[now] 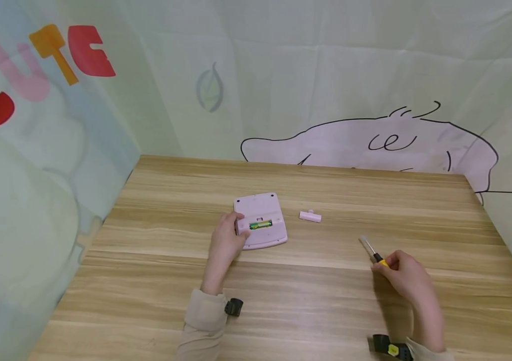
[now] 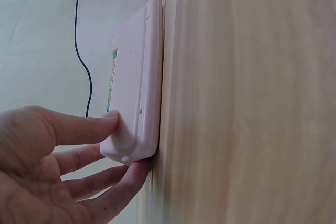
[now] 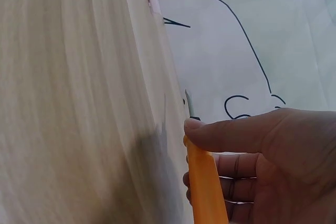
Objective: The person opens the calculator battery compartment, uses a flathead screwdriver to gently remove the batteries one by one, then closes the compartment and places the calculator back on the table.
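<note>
A pale pink calculator lies back side up on the table, its battery slot uncovered. In that slot sits a green battery. My left hand grips the calculator's left edge; in the left wrist view the thumb is on the back and fingers reach under the lower edge. To the calculator's right lies its small pink battery cover, apart from both hands. My right hand holds a screwdriver by its yellow and black handle, thumb along it, the metal shaft pointing away toward the upper left.
Everything lies on a wood-grain table. A printed cloth backdrop rises behind the table's far edge and along its sides. Black wrist cameras are strapped at both cuffs.
</note>
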`<state>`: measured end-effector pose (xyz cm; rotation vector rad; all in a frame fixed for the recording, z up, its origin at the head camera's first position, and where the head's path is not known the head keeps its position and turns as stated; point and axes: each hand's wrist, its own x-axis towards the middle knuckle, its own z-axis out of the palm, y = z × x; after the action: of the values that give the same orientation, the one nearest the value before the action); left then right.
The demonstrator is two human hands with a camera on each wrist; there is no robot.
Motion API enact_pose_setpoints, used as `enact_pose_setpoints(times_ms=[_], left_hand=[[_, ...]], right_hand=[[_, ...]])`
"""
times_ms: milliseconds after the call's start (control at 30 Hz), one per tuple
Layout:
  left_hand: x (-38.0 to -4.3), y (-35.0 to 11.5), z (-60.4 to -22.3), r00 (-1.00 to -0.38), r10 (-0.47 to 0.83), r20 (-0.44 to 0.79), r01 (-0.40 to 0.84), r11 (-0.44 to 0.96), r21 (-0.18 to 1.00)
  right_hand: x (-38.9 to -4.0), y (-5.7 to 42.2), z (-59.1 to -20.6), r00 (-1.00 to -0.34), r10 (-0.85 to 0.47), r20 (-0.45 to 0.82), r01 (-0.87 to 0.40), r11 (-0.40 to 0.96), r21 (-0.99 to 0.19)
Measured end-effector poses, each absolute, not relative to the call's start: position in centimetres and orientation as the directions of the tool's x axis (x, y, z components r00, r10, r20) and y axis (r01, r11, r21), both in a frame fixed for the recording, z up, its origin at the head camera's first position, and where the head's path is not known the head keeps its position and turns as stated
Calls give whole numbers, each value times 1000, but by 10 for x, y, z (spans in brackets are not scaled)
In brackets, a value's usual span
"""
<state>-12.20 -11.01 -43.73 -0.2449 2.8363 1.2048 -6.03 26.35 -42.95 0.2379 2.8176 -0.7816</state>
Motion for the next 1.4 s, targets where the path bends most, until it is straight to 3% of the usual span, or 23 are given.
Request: enact_pose_setpoints(times_ms=[1400], left_hand=[[-122,-111,-437,-990,-119,-80,-141,691,709]], right_hand=[[-69,237,-419,-974,19,-226,132,859,-496]])
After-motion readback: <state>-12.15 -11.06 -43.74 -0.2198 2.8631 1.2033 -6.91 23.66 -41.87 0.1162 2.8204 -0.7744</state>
